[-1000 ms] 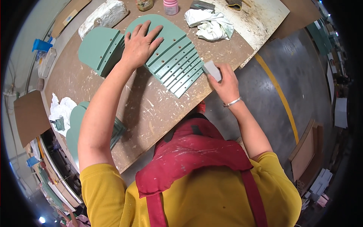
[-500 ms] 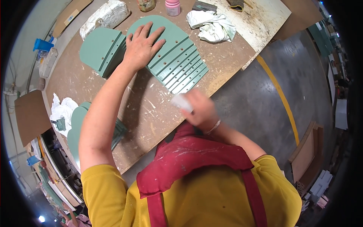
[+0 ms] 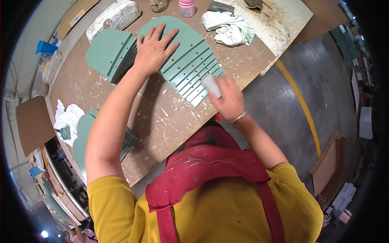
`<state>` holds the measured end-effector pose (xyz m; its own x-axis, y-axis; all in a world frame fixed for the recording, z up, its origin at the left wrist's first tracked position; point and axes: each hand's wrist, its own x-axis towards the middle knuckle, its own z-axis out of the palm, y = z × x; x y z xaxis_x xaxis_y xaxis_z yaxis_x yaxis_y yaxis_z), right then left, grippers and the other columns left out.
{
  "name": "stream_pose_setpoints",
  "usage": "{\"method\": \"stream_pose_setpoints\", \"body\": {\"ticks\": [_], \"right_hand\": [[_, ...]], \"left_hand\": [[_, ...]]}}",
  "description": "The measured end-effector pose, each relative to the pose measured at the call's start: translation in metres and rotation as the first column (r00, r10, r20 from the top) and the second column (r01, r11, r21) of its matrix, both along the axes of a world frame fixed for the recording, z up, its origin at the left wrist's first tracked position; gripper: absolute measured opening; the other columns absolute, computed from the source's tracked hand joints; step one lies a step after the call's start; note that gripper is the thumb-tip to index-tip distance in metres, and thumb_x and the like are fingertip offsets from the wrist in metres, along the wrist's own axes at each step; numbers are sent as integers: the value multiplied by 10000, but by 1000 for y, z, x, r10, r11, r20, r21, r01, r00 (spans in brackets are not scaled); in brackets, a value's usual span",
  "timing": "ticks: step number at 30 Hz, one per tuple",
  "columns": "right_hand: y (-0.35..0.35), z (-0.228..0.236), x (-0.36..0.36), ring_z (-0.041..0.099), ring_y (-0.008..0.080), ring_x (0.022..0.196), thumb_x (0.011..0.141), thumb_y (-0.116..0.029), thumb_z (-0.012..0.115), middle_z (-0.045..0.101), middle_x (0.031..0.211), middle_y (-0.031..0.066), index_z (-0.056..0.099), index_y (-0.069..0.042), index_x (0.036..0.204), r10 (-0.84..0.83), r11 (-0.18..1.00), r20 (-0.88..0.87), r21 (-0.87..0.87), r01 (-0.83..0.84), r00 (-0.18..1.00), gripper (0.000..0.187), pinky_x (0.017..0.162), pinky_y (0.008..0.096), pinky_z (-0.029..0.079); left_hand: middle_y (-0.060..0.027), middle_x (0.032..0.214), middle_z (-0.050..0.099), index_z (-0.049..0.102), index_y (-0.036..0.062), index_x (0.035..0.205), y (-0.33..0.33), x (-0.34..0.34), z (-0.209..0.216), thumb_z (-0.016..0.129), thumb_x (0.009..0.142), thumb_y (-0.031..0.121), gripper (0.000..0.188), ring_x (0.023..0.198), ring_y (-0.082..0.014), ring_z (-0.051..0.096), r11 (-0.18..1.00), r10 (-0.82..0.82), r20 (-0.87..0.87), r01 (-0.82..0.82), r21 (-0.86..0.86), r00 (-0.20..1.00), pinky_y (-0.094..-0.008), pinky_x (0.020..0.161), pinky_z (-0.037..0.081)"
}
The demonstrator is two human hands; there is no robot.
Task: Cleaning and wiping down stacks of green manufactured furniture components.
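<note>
My left hand [image 3: 152, 52] lies with its fingers spread on a green painted panel [image 3: 184, 34], near the rounded end. Grooved slats with rows of small holes form the panel's other end, by the table's front edge. In my right hand [image 3: 230, 97] is a small pale grey pad [image 3: 211, 86], gripped over the slats near their right side. Its exact kind is unclear, and whether it touches the surface cannot be told. Left of my left hand stands a second green rounded piece [image 3: 103, 50] with a grooved edge.
More green pieces [image 3: 84, 125] lie partly behind my left forearm, beside a white cloth [image 3: 69, 117]. Across the brown table [image 3: 158, 117] are a wrapped white bundle [image 3: 115, 18], a pink bottle [image 3: 187, 8], a glass jar [image 3: 158, 5] and a crumpled white rag [image 3: 231, 30].
My right hand has moved the pad away from me and rightward, from the panel's near end to over the slats. My left hand stays pressed in place.
</note>
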<state>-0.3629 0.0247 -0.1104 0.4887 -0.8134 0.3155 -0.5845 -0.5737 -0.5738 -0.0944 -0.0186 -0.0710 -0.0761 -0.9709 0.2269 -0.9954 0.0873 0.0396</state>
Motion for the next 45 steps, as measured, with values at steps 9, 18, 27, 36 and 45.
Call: {"method": "stream_pose_setpoints", "body": {"ticks": [9,18,27,36,45], "right_hand": [[32,18,13,555,325,881,759,-197,647,542,967,144,566,-46,1070,233,952,191,156,-264,953,356,746,401,454],[-46,11,-13,555,349,892,771,-194,660,539,973,149,563,-36,1083,-139,989,92,53,135,986,363,754,398,462],[48,13,32,551,331,887,743,-168,667,536,990,154,565,-31,1085,308,944,-9,128,-304,951,382,739,391,466],[-48,23,-6,572,338,880,774,-174,653,552,973,162,568,-22,1079,-152,986,166,98,137,974,351,757,387,469],[18,12,36,540,352,883,750,-152,655,529,977,172,547,-10,1072,165,985,67,48,-168,984,368,755,409,457]], "left_hand": [[-114,1443,338,423,286,1364,0,2,-2,415,937,449,457,1338,-281,299,1000,4,2,-4,0,1000,-527,1065,201],[-114,1438,342,429,278,1358,-1,-2,0,414,940,443,450,1337,-280,298,1000,-5,4,5,-15,1000,-535,1062,207],[-112,1442,339,432,273,1358,-1,-2,0,423,936,440,454,1331,-292,303,1000,-5,-10,5,-12,1000,-537,1058,213],[-121,1430,345,431,264,1353,-1,0,-2,387,959,365,409,1329,-295,304,1000,-16,-30,16,-16,999,-544,1051,218],[-106,1437,340,420,285,1358,0,1,-2,409,950,349,413,1330,-298,304,1000,3,-20,-3,-16,1000,-546,1051,226]]}}
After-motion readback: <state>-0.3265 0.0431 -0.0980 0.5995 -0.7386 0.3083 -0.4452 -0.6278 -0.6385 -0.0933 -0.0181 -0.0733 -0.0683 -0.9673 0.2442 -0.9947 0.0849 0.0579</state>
